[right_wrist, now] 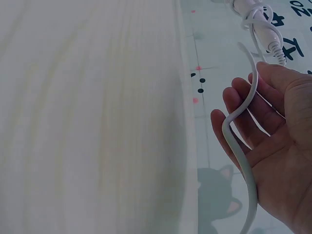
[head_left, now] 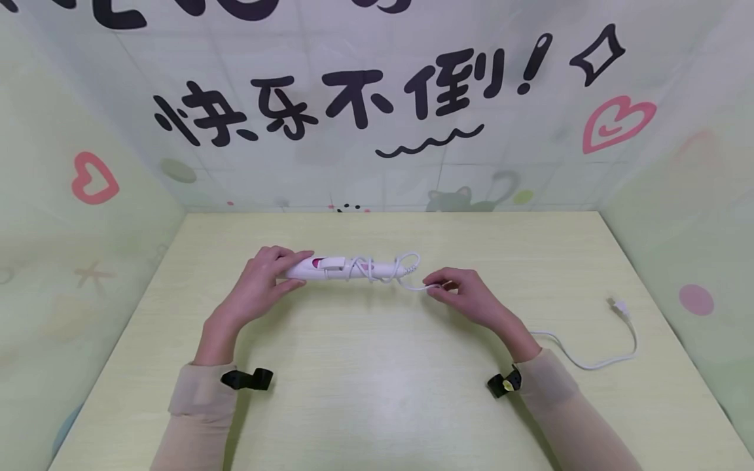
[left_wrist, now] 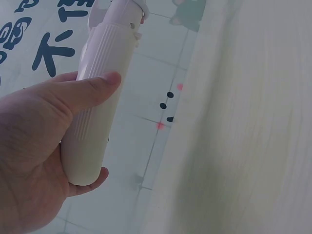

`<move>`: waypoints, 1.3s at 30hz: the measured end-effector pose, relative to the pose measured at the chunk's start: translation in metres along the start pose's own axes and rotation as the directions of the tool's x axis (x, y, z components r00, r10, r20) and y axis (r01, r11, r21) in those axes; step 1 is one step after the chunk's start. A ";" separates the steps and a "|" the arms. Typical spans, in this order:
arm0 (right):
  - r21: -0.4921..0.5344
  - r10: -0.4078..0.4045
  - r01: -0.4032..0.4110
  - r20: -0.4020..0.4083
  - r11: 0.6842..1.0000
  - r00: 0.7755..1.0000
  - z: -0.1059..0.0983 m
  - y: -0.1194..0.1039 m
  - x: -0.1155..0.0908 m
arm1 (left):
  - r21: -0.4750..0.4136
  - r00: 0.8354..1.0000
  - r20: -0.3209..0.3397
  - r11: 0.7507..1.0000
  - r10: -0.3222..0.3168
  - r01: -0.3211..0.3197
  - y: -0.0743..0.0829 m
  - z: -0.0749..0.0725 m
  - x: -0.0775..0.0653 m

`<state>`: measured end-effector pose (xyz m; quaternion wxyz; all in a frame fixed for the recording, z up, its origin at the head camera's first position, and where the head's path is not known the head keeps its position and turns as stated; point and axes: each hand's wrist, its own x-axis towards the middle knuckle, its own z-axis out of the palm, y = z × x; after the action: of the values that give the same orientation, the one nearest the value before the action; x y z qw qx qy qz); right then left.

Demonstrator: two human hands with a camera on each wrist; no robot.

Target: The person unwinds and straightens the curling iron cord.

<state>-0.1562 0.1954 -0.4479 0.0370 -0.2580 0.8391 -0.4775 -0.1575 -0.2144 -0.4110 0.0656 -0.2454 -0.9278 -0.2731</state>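
Observation:
My left hand point(head_left: 259, 281) grips one end of a white hair iron point(head_left: 336, 267) with pink parts, holding it level above the table. Its ribbed, rounded end point(left_wrist: 92, 122) lies between thumb and fingers in the left wrist view. White power cord point(head_left: 370, 269) is looped around the other half of the iron. My right hand point(head_left: 465, 294) pinches the cord between thumb and forefinger, just off the cord end of the iron. In the right wrist view, a length of cord point(right_wrist: 234, 139) runs down across the palm, with the other fingers loosely bent.
The cord's free part trails across the table point(head_left: 377, 405) to the right and ends in a plug point(head_left: 618, 306) near the right edge. A printed backdrop point(head_left: 330, 176) stands behind the table and along both sides.

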 end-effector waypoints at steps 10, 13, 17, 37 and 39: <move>-0.063 -0.045 0.044 -0.026 0.997 0.999 -0.003 0.003 -0.009 | 0.003 1.000 0.003 1.000 0.010 -0.010 -0.001 0.000 0.001; -0.084 -0.060 0.056 -0.051 0.995 0.997 -0.007 0.005 -0.013 | -0.003 1.000 0.011 1.000 0.009 -0.009 -0.001 0.000 0.001; -0.111 -0.062 0.053 -0.084 0.992 0.995 -0.014 0.008 -0.018 | -0.011 1.000 0.018 1.000 0.015 -0.015 -0.001 0.001 0.001; -0.191 -0.015 -0.048 -0.315 0.981 0.949 -0.037 0.024 -0.030 | -0.004 0.997 0.072 1.000 0.000 0.000 -0.003 0.007 0.001; -0.171 0.007 -0.072 -0.349 0.983 0.937 -0.044 0.024 -0.034 | 0.003 0.998 0.060 1.000 -0.008 0.008 -0.004 0.006 0.000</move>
<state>-0.1498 0.2552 -0.4499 -0.1257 -0.1549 0.8775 -0.4362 -0.1595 -0.2144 -0.4178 0.0369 -0.2499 -0.9307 -0.2647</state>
